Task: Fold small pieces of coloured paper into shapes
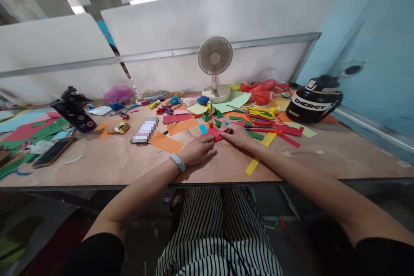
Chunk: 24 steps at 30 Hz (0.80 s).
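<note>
Both my hands rest on a wooden desk (106, 164) and meet over a small folded piece of red paper (216, 133). My left hand (198, 150), with a white band on its wrist, lies over the paper's near end with the fingers curled down on it. My right hand (237, 134) pinches the paper's right edge with its fingertips. Coloured paper strips and scraps lie all round the hands: an orange sheet (166, 142) to the left, yellow strips (252, 166) and green pieces to the right.
A small white fan (215, 64) stands at the back. A black jug (313, 102) sits at the right, with yellow-handled scissors (263, 113) and a red bag (263, 90) nearby. Two phones (53, 152) (144, 130) lie at the left. A partition wall closes the back.
</note>
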Available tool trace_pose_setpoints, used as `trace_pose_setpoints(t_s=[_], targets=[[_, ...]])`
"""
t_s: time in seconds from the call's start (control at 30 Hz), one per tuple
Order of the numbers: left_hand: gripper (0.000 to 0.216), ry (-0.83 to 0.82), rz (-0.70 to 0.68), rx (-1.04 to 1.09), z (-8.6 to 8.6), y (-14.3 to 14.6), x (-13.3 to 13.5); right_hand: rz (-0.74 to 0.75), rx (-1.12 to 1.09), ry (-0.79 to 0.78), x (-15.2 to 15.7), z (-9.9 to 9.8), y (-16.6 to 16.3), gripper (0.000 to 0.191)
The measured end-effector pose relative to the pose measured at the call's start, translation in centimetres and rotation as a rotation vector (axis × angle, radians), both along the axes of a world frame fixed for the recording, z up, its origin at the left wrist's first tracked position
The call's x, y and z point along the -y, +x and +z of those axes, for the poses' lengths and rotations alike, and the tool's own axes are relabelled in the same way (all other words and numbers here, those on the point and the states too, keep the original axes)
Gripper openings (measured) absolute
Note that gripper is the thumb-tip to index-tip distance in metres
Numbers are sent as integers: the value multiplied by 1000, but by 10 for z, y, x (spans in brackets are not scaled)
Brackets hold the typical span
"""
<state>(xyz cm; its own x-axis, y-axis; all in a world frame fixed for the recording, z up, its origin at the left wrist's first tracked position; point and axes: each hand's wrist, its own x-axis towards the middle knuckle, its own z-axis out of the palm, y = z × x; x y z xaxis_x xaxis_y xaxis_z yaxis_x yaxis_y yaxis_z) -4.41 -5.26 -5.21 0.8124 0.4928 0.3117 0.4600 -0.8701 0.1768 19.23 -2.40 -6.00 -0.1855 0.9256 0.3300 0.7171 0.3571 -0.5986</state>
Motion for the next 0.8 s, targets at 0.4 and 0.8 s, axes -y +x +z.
trace_pose_setpoints(t_s=[0.4,0.8], targets=[[53,-15,-56,-28,2,-3,-11,3,54,77,-2,0,-2,13],[79,-79,-5,-109,-2,0,-2,-13,58,69,-9,-3,-2,10]])
